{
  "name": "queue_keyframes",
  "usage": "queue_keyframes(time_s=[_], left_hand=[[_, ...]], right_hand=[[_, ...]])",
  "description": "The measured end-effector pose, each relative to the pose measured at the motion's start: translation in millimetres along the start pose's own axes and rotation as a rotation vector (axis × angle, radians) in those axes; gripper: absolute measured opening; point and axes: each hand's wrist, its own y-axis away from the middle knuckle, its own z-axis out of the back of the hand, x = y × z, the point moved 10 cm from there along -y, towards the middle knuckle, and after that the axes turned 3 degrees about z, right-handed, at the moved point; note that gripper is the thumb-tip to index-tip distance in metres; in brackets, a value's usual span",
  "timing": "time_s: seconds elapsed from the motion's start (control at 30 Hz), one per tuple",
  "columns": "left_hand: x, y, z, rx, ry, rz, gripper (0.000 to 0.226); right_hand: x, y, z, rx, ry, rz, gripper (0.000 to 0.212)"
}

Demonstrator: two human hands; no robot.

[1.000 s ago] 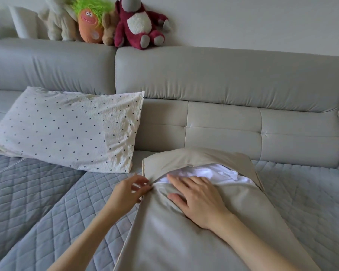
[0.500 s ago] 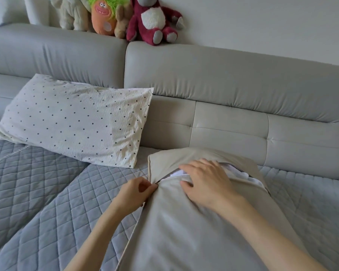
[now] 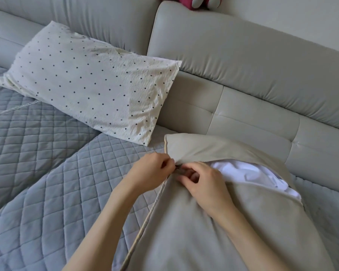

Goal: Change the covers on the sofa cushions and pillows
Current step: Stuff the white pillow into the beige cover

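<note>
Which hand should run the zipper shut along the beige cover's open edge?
Probably right. The right hand pinches at the closed corner, on the side where the opening over the white insert runs. The left hand grips the beige cover at that corner, bracing it.

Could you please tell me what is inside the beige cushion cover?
A white inner cushion shows through the open slit of the beige cushion cover. The cover hides the rest of it.
</note>
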Motion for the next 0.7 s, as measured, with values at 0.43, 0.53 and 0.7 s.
queue_keyframes(time_s=[0.43, 0.53, 0.7], left_hand=[[31, 2, -15, -0.030, 0.472, 0.016, 0.015], [27, 4, -25, -0.040, 0.336, -0.063, 0.023], [3, 9, -12, -0.272, 0.224, -0.175, 0.010]], right_hand=[[1, -28, -13, 0.140, 0.244, -0.061, 0.017], [2, -25, -10, 0.134, 0.287, -0.070, 0.009], [16, -15, 3, 0.003, 0.387, 0.041, 0.013]])
